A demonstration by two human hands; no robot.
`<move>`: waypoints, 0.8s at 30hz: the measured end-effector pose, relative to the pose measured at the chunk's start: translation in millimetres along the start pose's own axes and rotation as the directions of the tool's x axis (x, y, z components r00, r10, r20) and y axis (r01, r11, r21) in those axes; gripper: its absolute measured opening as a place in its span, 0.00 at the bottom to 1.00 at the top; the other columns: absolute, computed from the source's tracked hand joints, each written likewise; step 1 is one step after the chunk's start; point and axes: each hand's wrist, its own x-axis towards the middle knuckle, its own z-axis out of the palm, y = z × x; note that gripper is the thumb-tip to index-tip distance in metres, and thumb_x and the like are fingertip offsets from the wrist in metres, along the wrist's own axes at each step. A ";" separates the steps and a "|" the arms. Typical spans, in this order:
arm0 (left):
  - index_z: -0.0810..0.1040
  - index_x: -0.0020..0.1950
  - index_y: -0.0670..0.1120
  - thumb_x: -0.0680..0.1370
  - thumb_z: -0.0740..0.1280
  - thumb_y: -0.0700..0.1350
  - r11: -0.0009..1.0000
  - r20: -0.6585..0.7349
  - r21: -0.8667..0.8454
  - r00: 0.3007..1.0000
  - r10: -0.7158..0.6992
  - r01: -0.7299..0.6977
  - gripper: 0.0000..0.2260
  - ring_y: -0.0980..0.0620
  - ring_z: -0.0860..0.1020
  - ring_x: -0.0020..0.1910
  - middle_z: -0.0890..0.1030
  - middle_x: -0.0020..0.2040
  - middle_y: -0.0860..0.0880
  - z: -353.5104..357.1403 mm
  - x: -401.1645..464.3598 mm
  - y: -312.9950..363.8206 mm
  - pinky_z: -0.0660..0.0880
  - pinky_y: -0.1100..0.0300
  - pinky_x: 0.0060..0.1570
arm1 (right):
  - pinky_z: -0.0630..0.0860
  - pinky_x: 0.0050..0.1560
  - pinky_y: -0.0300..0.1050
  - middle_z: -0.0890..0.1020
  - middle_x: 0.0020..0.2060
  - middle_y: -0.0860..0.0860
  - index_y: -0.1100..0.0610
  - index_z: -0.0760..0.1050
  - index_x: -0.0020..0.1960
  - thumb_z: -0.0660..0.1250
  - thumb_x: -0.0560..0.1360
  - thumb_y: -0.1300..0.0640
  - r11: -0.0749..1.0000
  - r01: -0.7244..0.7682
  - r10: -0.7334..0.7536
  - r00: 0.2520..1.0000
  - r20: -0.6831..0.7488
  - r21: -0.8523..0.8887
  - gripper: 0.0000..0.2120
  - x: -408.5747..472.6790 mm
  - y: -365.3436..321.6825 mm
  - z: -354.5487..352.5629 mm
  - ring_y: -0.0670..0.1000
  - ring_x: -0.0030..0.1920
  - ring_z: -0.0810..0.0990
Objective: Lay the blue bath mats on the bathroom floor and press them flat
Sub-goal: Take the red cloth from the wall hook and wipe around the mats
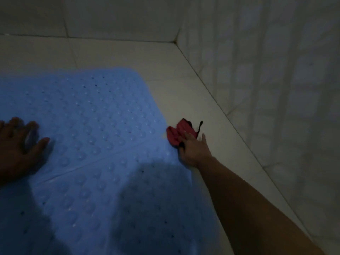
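No readable text, labels, brands or numbers anywhere in the view. The picture is dim and blurred. No markings can be made out on any surface.

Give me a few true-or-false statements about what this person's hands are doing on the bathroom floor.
1. The left hand rests with spread fingers on the blue mat. True.
2. The right hand is at the mat's right edge, touching a red cloth. True.
3. The red cloth lies in the middle of the mat. False: it sits at the mat's right edge, partly on the pale floor tiles.
4. The mat's surface is smooth. False: it is covered in small round bumps.
5. The mat is rolled up against the wall. False: it lies spread out.
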 end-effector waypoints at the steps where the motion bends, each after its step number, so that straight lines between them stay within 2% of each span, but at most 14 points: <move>1: 0.69 0.77 0.35 0.68 0.56 0.70 0.999 -0.007 -0.045 1.000 -0.019 0.018 0.49 0.31 0.54 0.81 0.56 0.82 0.34 6.3 -16.7 11.4 0.51 0.45 0.82 | 0.48 0.79 0.66 0.58 0.82 0.53 0.48 0.56 0.82 0.57 0.80 0.51 0.999 -0.032 0.032 0.999 0.002 0.022 0.31 -4.8 10.1 4.0 0.54 0.81 0.57; 2: 0.70 0.76 0.36 0.68 0.56 0.70 0.999 -0.015 -0.028 0.999 0.039 -0.039 0.48 0.35 0.53 0.82 0.59 0.81 0.35 5.7 -32.5 19.0 0.49 0.43 0.82 | 0.52 0.80 0.63 0.58 0.82 0.54 0.49 0.56 0.82 0.57 0.80 0.52 0.996 -0.062 0.062 0.998 0.011 0.060 0.31 -12.4 19.7 8.6 0.55 0.82 0.56; 4: 0.73 0.75 0.40 0.71 0.54 0.75 0.957 0.034 0.171 0.972 0.233 -0.235 0.47 0.37 0.55 0.82 0.63 0.80 0.36 1.2 -70.2 31.9 0.50 0.35 0.80 | 0.60 0.79 0.57 0.57 0.82 0.56 0.50 0.56 0.82 0.57 0.81 0.53 0.980 -0.129 0.123 0.991 0.048 0.152 0.30 -34.4 34.3 19.8 0.56 0.81 0.56; 6: 0.76 0.72 0.45 0.74 0.57 0.73 0.905 0.001 0.240 0.932 0.362 -0.351 0.40 0.38 0.60 0.81 0.66 0.79 0.40 5.4 -119.4 45.1 0.54 0.34 0.77 | 0.66 0.75 0.55 0.57 0.82 0.57 0.51 0.57 0.82 0.58 0.81 0.54 0.956 -0.211 0.197 0.976 0.089 0.202 0.30 -60.6 43.3 30.3 0.57 0.81 0.59; 8: 0.78 0.69 0.52 0.75 0.61 0.68 0.837 -0.002 0.284 0.873 0.488 -0.468 0.29 0.39 0.64 0.79 0.69 0.78 0.45 17.3 -179.1 74.0 0.56 0.35 0.74 | 0.67 0.75 0.55 0.56 0.82 0.58 0.53 0.57 0.82 0.57 0.81 0.54 0.935 -0.282 0.257 0.957 0.133 0.218 0.30 -91.2 48.6 34.3 0.58 0.81 0.59; 9: 0.79 0.68 0.55 0.75 0.62 0.67 0.826 0.025 0.294 0.868 0.496 -0.481 0.26 0.40 0.64 0.79 0.69 0.78 0.46 25.1 -208.2 86.0 0.57 0.36 0.72 | 0.65 0.76 0.56 0.57 0.82 0.58 0.53 0.57 0.82 0.57 0.81 0.55 0.927 -0.299 0.271 0.951 0.150 0.225 0.30 -107.8 51.3 35.0 0.58 0.81 0.57; 12: 0.81 0.65 0.56 0.73 0.66 0.66 0.847 0.136 0.266 0.888 0.440 -0.460 0.25 0.39 0.67 0.77 0.69 0.78 0.47 39.8 -286.4 102.6 0.60 0.37 0.68 | 0.56 0.79 0.54 0.64 0.78 0.58 0.56 0.62 0.79 0.56 0.77 0.59 0.945 -0.270 0.248 0.960 0.132 0.187 0.30 -160.9 56.4 36.3 0.60 0.79 0.58; 15: 0.78 0.71 0.53 0.71 0.66 0.69 0.869 0.292 0.302 0.906 0.307 -0.391 0.33 0.36 0.65 0.77 0.65 0.81 0.44 45.8 -335.2 104.5 0.61 0.35 0.69 | 0.53 0.78 0.55 0.72 0.71 0.60 0.60 0.72 0.70 0.57 0.75 0.60 0.950 -0.277 0.254 0.954 0.159 0.142 0.24 -207.5 54.8 34.8 0.61 0.74 0.66; 16: 0.73 0.76 0.53 0.69 0.64 0.72 0.880 0.349 0.310 0.904 0.248 -0.361 0.39 0.36 0.62 0.79 0.60 0.83 0.44 47.1 -342.4 105.2 0.59 0.34 0.70 | 0.53 0.78 0.57 0.74 0.69 0.61 0.61 0.74 0.68 0.56 0.75 0.60 0.940 -0.302 0.274 0.945 0.176 0.157 0.23 -223.3 53.4 36.5 0.62 0.73 0.68; 18: 0.57 0.83 0.56 0.67 0.59 0.78 0.904 0.430 0.309 0.892 0.144 -0.294 0.49 0.36 0.48 0.83 0.46 0.85 0.45 50.0 -345.0 104.6 0.51 0.32 0.75 | 0.55 0.76 0.58 0.75 0.66 0.63 0.62 0.75 0.65 0.52 0.73 0.56 0.915 -0.366 0.322 0.916 0.240 0.171 0.25 -252.2 47.7 40.8 0.63 0.70 0.69; 20: 0.41 0.83 0.59 0.64 0.53 0.82 0.925 0.495 0.299 0.867 0.060 -0.235 0.54 0.38 0.32 0.81 0.32 0.83 0.48 53.9 -343.4 104.5 0.38 0.32 0.76 | 0.58 0.73 0.58 0.77 0.60 0.62 0.61 0.75 0.62 0.50 0.69 0.55 0.911 -0.384 0.332 0.899 0.284 0.149 0.27 -271.3 37.9 46.2 0.62 0.64 0.71; 23: 0.29 0.79 0.61 0.60 0.49 0.85 0.934 0.593 0.285 0.805 0.004 -0.214 0.56 0.40 0.21 0.76 0.22 0.78 0.50 54.6 -338.7 108.4 0.32 0.33 0.75 | 0.68 0.57 0.58 0.74 0.40 0.54 0.56 0.71 0.44 0.55 0.61 0.59 0.858 -0.437 0.395 0.898 0.196 0.271 0.13 -292.9 27.6 55.6 0.58 0.44 0.73; 24: 0.27 0.78 0.62 0.59 0.49 0.85 0.937 0.627 0.280 0.779 -0.012 -0.211 0.57 0.40 0.19 0.74 0.20 0.77 0.50 53.3 -336.7 110.9 0.31 0.33 0.74 | 0.70 0.52 0.53 0.71 0.38 0.49 0.52 0.69 0.42 0.55 0.61 0.60 0.819 -0.466 0.417 0.884 0.211 0.334 0.12 -298.1 26.9 56.1 0.55 0.41 0.72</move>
